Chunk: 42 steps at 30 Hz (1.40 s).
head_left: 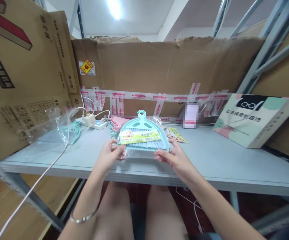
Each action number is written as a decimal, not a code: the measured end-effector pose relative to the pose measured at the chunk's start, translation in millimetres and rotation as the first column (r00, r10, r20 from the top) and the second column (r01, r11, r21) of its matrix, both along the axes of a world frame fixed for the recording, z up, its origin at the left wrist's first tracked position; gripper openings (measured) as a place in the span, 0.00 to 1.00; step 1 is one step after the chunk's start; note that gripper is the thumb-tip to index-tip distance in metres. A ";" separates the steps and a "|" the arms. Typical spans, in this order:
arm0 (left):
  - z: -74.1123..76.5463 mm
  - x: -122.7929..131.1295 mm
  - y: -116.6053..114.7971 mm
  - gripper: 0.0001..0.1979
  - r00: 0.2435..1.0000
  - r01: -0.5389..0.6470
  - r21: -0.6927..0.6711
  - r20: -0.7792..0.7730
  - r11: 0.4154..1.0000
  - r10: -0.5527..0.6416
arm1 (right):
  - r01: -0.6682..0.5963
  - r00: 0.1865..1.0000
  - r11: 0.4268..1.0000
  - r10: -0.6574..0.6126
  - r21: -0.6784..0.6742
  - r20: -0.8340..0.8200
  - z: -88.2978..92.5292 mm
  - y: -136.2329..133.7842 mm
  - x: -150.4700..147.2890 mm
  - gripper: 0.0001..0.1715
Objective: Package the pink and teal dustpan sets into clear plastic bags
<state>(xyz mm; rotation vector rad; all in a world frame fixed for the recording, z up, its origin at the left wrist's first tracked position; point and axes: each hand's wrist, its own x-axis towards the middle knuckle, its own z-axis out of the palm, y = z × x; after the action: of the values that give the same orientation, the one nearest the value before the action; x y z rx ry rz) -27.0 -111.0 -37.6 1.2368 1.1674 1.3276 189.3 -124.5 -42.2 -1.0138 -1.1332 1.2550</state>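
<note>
A small teal dustpan with a brush (142, 133) and a yellow-green paper label lies in a clear plastic bag at the middle of the grey table (209, 156). My left hand (110, 154) grips the bag's lower left corner with curled fingers. My right hand (172, 156) holds the lower right edge, fingers pressed on the plastic. Behind the dustpan sit a few more dustpans, pink and teal (116, 122).
Several clear bags (51, 128) lie at the left over another teal dustpan. A white power strip (92, 122) with a cable sits behind them. Paper labels (176, 135), a white carton (253, 118) at right, and cardboard walls (159, 66) surround the table.
</note>
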 end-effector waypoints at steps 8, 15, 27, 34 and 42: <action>-26.8 4.0 -37.5 0.16 0.925 -0.106 0.054 -0.361 0.993 0.118 | 0.078 0.997 0.989 -0.080 -0.125 -0.006 -26.2 -34.8 -0.2 0.35; -21.7 5.2 -45.0 0.20 0.765 -0.156 0.060 -0.624 0.986 0.158 | 0.216 0.970 0.975 -0.208 -0.047 0.124 -40.1 -40.5 0.2 0.42; -46.9 -5.8 -46.5 0.22 0.836 0.151 0.472 -0.530 0.869 0.142 | 0.133 0.986 0.982 -0.118 0.132 -0.118 -25.5 -45.9 8.6 0.26; -14.0 4.2 -21.8 0.05 0.796 0.150 0.711 -0.499 0.687 0.343 | 0.070 0.991 0.966 -0.096 0.249 0.096 3.7 -38.9 22.2 0.21; 64.3 21.9 9.7 0.05 0.891 0.018 0.801 -0.284 0.599 0.354 | 0.116 0.728 0.823 -0.452 0.556 0.516 79.6 -5.5 52.3 0.12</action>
<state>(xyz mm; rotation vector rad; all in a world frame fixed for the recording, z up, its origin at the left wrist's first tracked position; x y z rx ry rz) -5.1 -101.3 26.8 2.1956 1.0018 1.8986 241.6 -130.0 37.4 -1.1889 -1.6215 0.2960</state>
